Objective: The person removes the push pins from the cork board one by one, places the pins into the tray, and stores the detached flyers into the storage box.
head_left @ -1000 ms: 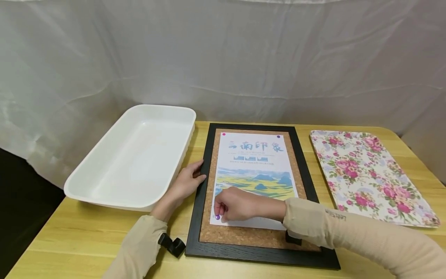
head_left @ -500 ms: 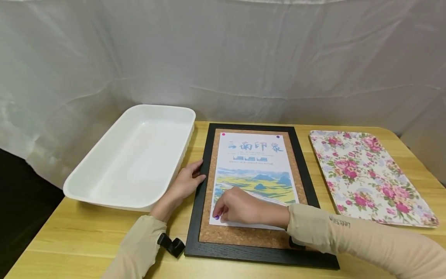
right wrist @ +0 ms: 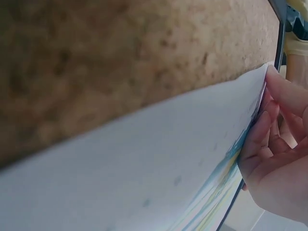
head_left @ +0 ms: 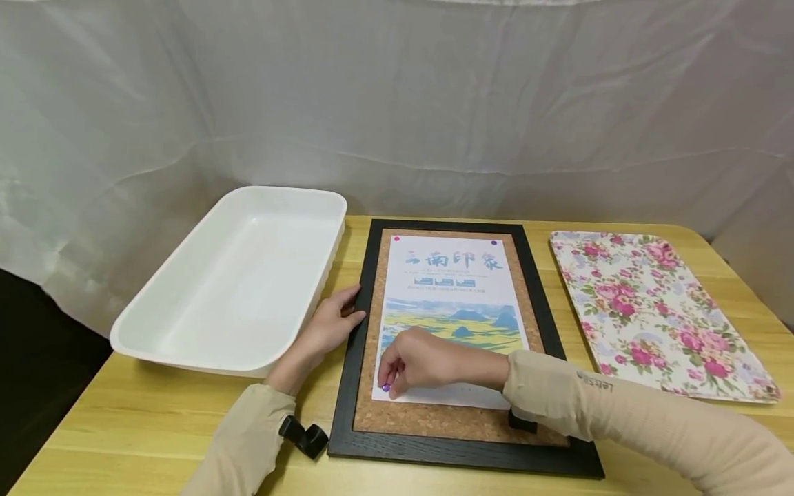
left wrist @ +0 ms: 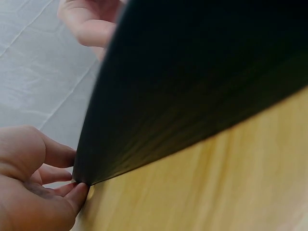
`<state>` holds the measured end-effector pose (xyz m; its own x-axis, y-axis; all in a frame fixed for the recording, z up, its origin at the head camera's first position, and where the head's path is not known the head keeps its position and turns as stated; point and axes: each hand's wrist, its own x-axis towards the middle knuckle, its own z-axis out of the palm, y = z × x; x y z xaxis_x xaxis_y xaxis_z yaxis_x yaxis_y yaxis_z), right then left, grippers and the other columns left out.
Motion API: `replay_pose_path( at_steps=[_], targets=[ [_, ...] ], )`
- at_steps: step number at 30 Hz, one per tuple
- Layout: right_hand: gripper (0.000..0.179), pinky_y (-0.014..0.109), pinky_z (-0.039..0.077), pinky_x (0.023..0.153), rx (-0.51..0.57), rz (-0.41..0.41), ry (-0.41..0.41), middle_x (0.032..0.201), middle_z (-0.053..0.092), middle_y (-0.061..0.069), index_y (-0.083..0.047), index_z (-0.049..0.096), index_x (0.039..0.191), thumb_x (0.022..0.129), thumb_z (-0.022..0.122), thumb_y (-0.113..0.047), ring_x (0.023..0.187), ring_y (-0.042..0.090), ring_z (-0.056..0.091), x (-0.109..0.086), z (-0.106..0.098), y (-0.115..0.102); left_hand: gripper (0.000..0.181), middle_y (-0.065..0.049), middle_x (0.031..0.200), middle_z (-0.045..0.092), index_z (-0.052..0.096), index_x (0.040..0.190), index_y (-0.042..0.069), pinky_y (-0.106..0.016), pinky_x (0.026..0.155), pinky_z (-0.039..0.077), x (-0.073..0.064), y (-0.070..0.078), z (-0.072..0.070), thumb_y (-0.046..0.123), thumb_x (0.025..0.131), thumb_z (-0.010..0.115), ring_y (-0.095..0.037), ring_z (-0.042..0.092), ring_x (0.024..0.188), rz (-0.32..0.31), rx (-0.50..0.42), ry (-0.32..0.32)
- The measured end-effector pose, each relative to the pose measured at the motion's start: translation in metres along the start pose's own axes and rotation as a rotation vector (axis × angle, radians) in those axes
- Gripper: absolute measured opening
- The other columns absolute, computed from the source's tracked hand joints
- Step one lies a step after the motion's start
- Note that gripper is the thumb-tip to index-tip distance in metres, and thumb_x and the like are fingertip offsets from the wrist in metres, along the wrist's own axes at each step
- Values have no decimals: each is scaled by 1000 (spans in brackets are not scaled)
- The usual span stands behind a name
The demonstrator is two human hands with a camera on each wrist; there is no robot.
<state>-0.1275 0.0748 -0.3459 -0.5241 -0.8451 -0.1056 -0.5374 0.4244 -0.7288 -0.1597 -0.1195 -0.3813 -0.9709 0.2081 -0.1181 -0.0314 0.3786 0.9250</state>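
Observation:
My right hand (head_left: 424, 359) is over the lower left of a printed poster (head_left: 443, 289) with blue lettering and a landscape. Its thumb and index finger pinch a purple pushpin (head_left: 386, 388) at the poster's bottom-left corner. In the right wrist view, fingertips (right wrist: 276, 79) meet the paper's edge beside the cork. My left hand (head_left: 331, 324) rests against the left edge of the black-framed cork board (head_left: 468, 451), thumb and fingertips touching its side. A pink pushpin (head_left: 397, 238) and a dark purple pushpin (head_left: 493, 242) sit at the poster's top corners.
A deep white plastic tray (head_left: 236, 275) stands on the left, close to my left forearm. On the right lies a floral tray (head_left: 657, 317). Everything is on a wooden table (head_left: 124, 427), with a grey curtain (head_left: 397, 110) behind. Black wrist cameras (head_left: 304, 437) are strapped to both sleeves.
My right hand stays at the poster's lower left corner, its wrist and fingers shifting slightly around the purple pushpin. The left hand holds its place.

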Motion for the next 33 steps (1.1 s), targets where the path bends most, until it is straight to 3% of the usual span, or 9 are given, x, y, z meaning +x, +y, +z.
replay_pose_path(
  at_steps=[15,23,33],
  targets=[
    [8,17,50,59,-11,-28,12,71,66,-9,-8,75,81,84,74,0,62,-3,56,-2,2,1,57,-26,143,42,28,149,-5,-43,102,41,-1,0,0,0,98,52,-36,42,130,-3,3,-1],
    [7,15,48,60,-96,-90,45,76,65,-8,-9,73,84,87,71,-3,65,-4,54,-3,4,0,57,-26,145,40,27,150,-4,-42,103,41,0,3,-3,0,98,51,-35,41,132,-1,-3,-9],
    [9,14,47,61,-116,-94,-21,75,64,-7,-7,72,85,89,68,0,65,-3,53,-2,1,-4,57,-26,145,40,27,150,-4,-42,102,42,-1,2,-2,0,98,52,-36,41,131,-9,0,-16]
  ],
)
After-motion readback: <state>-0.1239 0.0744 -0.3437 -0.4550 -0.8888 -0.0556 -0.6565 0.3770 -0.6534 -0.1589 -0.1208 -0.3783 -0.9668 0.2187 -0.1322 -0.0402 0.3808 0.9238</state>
